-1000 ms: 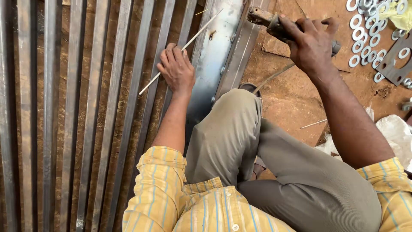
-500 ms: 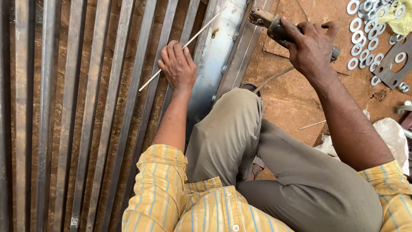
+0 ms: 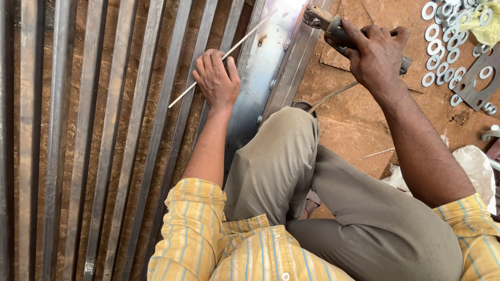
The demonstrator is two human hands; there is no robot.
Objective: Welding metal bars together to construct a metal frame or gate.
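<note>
While I crouch over the metal bars [image 3: 104, 130] laid side by side on the dirt, my left hand [image 3: 216, 78] is curled around a thin white rod [image 3: 229, 52], which slants up and to the right across the bars and onto the shiny flat plate [image 3: 265, 62] beside them. My right hand [image 3: 377, 54] is clenched on the dark handle of a tool [image 3: 333, 26] (its rusty metal tip pokes out past my knuckles, just over the plate's far edge). Beyond that hand, a heap of washers [image 3: 442, 36] lies on the ground next to a flat grey bracket [image 3: 476, 86] with holes. My bent knee [image 3: 291, 135] sits between both arms.
</note>
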